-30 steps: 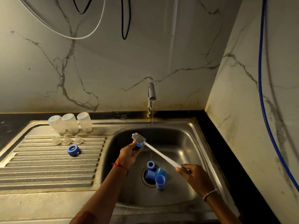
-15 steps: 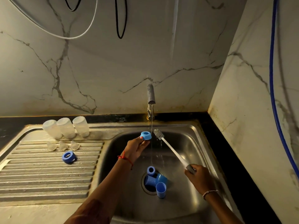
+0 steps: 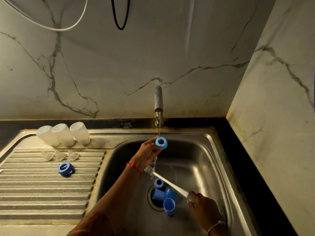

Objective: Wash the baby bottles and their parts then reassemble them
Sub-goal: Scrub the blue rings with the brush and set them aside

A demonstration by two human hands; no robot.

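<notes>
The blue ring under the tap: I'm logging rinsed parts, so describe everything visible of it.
The blue ring is a short, thick collar of smooth blue plastic with a round dark hole through its middle. The left hand pinches its side at the fingertips, hole tilted up toward the camera, above the sink basin. The thin stream from the tap falls into the hole.

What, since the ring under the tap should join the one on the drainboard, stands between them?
Nothing visible. From the held ring in the left hand, the way to the drainboard ring crosses only sink rim and bare ridges.
</notes>
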